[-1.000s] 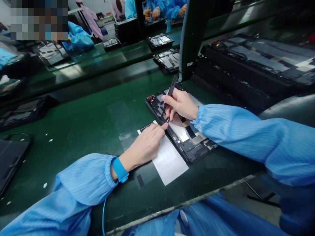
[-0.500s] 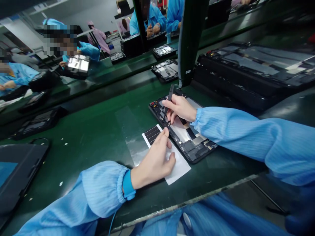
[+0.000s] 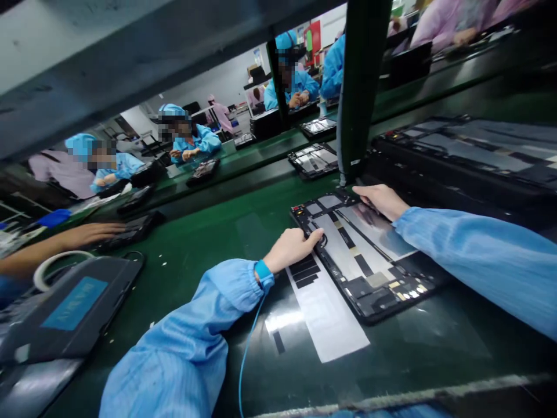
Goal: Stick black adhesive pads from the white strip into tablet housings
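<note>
Black-rimmed and silvery inside, the opened tablet (image 3: pixel 364 261) rests on the green bench (image 3: pixel 191 247) before me, its long axis running roughly from eleven to five o'clock, the corner with red and yellow parts (image 3: pixel 298 210) pointing to ten. My left hand (image 3: pixel 290 249) sits at its nine o'clock edge, thumb over the rim; fingers are partly hidden, so I can't tell how firm that grip is. My right hand (image 3: pixel 383 200) is at one o'clock, fingers curled; whether they hold anything I can't tell. A white sheet (image 3: pixel 334 325) lies at seven.
</note>
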A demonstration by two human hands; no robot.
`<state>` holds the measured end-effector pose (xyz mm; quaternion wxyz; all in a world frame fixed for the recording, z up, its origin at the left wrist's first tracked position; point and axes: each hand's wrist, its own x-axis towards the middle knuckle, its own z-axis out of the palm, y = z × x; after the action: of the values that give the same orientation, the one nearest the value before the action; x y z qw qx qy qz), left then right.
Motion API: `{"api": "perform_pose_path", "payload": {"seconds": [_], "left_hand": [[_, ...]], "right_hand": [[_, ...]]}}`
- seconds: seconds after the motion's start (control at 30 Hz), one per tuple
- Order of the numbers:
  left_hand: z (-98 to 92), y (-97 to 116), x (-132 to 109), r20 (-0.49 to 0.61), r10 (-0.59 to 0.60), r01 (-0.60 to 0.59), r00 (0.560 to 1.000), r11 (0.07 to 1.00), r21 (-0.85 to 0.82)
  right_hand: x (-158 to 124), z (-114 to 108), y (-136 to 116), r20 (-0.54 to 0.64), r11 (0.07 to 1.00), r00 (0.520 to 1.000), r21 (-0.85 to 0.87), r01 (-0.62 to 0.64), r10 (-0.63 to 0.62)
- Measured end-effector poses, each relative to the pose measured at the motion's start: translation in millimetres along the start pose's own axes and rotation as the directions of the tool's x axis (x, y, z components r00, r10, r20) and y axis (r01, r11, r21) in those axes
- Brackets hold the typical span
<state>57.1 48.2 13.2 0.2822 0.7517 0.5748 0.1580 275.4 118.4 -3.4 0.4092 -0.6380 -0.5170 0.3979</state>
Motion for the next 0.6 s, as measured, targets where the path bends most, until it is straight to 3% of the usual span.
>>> {"api": "perform_pose_path", "payload": {"seconds": [0.1, 0.2, 0.3, 0.43, 0.6], "left_hand": [[10.3, 13.5, -4.8, -0.053, -0.005, -0.013, 0.999, 0.940, -0.342], [5.7, 24.2, -0.3, -0.112, -0.054, -0.051, 0.992, 0.646, -0.761], [-18.4, 17.3, 13.0, -0.257, -0.227, -0.110, 0.940, 0.509, -0.853], [-65.8, -22.4, 37.8, -0.446, -0.396, -0.239, 0.803, 0.473, -0.848], [-104.4, -91.8, 59.8, -0.579, -0.649, -0.336, 0.492, 0.472, -0.815]], "right_hand": [[-2.8, 2.8, 1.5, 0.055, 0.993, 0.998, 0.120, -0.016, 0.010], [-9.2, 1.6, -5.6, 0.125, 0.978, 0.992, 0.209, -0.020, -0.006], [-14.6, -0.3, -9.5, 0.202, 0.947, 0.976, 0.320, 0.006, -0.074], [-10.3, 0.7, 1.0, 0.275, 0.909, 0.955, 0.416, -0.016, -0.109], [-0.8, 5.8, 16.8, 0.297, 0.931, 0.947, 0.364, 0.005, -0.121]]}}
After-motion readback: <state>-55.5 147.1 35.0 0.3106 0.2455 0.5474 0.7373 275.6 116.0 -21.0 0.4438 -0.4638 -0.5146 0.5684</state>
